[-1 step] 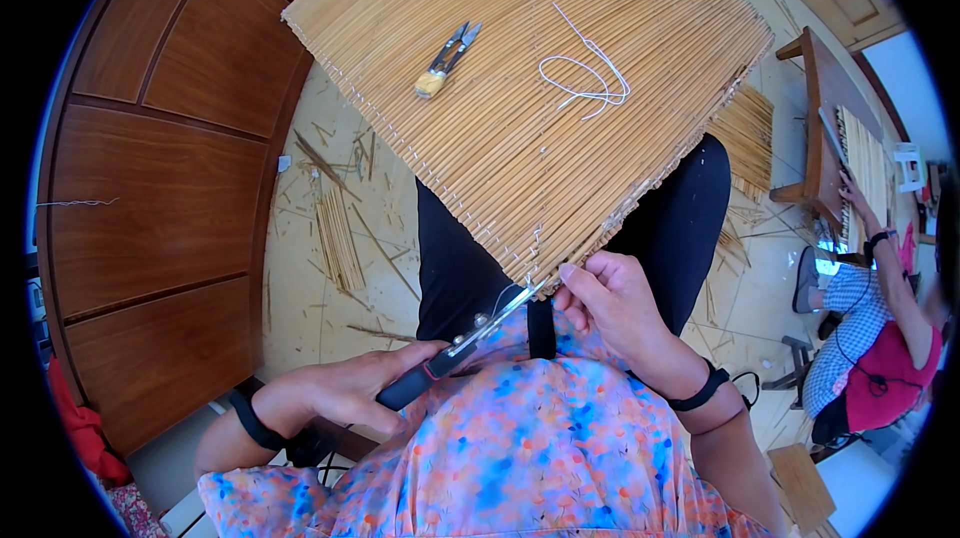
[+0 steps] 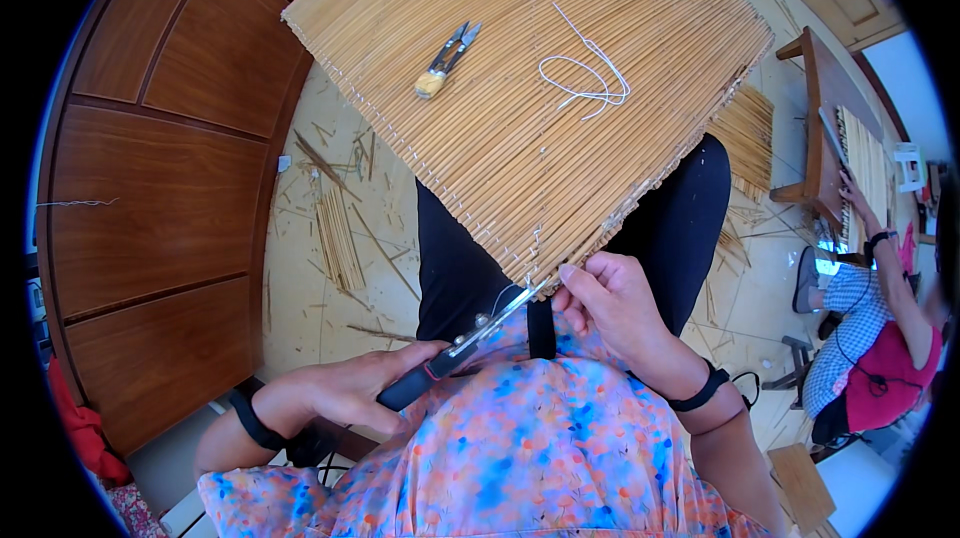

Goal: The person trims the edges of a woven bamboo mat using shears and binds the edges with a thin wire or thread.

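Observation:
A mat of thin straw-coloured stalks (image 2: 560, 148), bound with white thread along its edges, spreads over my lap with its near corner pointing toward me. My left hand (image 2: 365, 383) is wrapped round a hand tool (image 2: 440, 366) with a black handle, a slim metal front and small round studs. Its tip meets the mat's near corner, and a thin loop of thread or wire shows beside it. My right hand (image 2: 610, 303) pinches the mat's edge just right of that tip. On the mat lie thread snips (image 2: 437, 76) with a yellowish wrapped end and a loose white cord (image 2: 600, 95).
Brown wooden cabinet doors (image 2: 150, 198) stand on the left. Cut stalks (image 2: 340, 243) litter the tiled floor, and another stalk bundle (image 2: 745, 138) lies to the right. At far right, another person (image 2: 880, 338) reaches toward a pale slatted mat (image 2: 862, 163) by a wooden table (image 2: 825, 128).

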A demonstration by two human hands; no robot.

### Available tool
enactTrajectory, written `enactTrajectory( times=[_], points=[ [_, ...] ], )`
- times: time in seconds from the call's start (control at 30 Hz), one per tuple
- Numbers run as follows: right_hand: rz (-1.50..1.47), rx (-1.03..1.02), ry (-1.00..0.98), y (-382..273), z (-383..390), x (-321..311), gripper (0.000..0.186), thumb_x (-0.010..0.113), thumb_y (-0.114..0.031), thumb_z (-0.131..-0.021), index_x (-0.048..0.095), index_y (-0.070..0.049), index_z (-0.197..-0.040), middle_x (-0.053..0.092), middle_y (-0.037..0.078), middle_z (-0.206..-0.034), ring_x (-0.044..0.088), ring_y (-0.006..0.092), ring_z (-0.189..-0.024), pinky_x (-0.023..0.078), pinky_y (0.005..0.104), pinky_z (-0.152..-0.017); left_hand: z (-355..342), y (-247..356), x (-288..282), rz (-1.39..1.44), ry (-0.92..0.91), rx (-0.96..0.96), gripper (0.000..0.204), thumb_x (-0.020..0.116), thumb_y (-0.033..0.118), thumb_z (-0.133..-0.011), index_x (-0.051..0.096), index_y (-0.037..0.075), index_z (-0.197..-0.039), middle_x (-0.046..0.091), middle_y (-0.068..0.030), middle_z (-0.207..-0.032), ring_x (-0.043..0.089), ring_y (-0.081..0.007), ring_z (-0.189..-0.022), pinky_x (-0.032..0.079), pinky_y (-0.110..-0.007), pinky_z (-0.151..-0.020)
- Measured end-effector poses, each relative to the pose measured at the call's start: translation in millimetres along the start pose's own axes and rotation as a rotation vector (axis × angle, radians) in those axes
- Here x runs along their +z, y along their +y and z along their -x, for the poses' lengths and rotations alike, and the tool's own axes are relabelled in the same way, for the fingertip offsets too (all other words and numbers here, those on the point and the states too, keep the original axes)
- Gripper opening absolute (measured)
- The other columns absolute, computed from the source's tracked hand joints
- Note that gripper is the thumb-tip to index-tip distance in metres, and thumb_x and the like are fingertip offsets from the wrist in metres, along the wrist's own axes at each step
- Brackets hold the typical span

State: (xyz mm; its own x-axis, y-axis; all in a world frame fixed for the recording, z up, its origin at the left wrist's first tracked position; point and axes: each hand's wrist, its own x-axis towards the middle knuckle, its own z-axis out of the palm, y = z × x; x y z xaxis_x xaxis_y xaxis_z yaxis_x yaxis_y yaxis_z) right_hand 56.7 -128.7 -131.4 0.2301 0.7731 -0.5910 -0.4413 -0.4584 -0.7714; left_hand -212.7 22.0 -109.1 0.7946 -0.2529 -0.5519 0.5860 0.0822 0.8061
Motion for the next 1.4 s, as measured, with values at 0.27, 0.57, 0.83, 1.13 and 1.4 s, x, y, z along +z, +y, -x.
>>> enactTrajectory(
  times=[0.27,0.57,0.83,1.13,1.4],
  points=[
    [-0.023,0.071,-0.029,-0.9,1.0,-1.9,0.03,0.058,-0.019,-0.096,0.062,0.005,-0.078,0.065,0.008,-0.07,0.062,0.0111,-0.056,0.054,0.0242,-0.054,-3.5,4.1,2.4,0.006,-0.005,-0.048,0.096,0.068,0.021,-0.067,0.019,0.001,-0.147,0.06,-0.0104,-0.101,0.059,-0.0224,-0.094,0.046,-0.031,-0.086],
    [-0.022,0.079,-0.105,-1.8,2.3,-4.0,0.028,0.052,-0.018,-0.099,0.06,0.008,-0.093,0.067,0.013,-0.082,0.066,0.0135,-0.064,0.057,0.0256,-0.059,-7.9,19.3,6.1,-0.09,0.094,-0.046,0.094,0.068,0.019,-0.063,0.025,0.003,-0.145,0.061,-0.012,-0.099,0.06,-0.0266,-0.094,0.047,-0.034,-0.087],
    [-0.042,0.094,-0.101,-1.3,1.4,-3.9,0.029,0.051,-0.017,-0.099,0.059,0.01,-0.093,0.067,0.015,-0.084,0.069,0.0176,-0.068,0.058,0.0268,-0.061,-6.6,24.8,6.6,-0.152,0.15,-0.071,0.084,0.072,0.02,-0.064,0.036,0.001,-0.137,0.064,-0.0127,-0.093,0.064,-0.027,-0.087,0.049,-0.035,-0.082],
    [-0.064,0.067,-0.092,3.7,2.2,-1.1,0.028,0.052,-0.015,-0.098,0.06,0.01,-0.09,0.067,0.016,-0.083,0.069,0.0181,-0.069,0.058,0.0268,-0.062,0.0,48.5,4.8,-0.173,0.161,-0.154,0.072,0.071,0.019,-0.069,0.043,0.001,-0.132,0.064,-0.0101,-0.085,0.065,-0.0244,-0.077,0.05,-0.033,-0.074],
    [-0.026,0.02,-0.089,1.0,3.1,-0.4,0.029,0.052,-0.014,-0.098,0.061,0.01,-0.086,0.068,0.015,-0.081,0.069,0.0181,-0.069,0.058,0.0268,-0.061,5.3,45.5,6.7,-0.137,0.193,-0.158,0.065,0.07,0.017,-0.07,0.046,0.001,-0.128,0.064,-0.0064,-0.078,0.063,-0.019,-0.069,0.049,-0.029,-0.067]
  ],
)
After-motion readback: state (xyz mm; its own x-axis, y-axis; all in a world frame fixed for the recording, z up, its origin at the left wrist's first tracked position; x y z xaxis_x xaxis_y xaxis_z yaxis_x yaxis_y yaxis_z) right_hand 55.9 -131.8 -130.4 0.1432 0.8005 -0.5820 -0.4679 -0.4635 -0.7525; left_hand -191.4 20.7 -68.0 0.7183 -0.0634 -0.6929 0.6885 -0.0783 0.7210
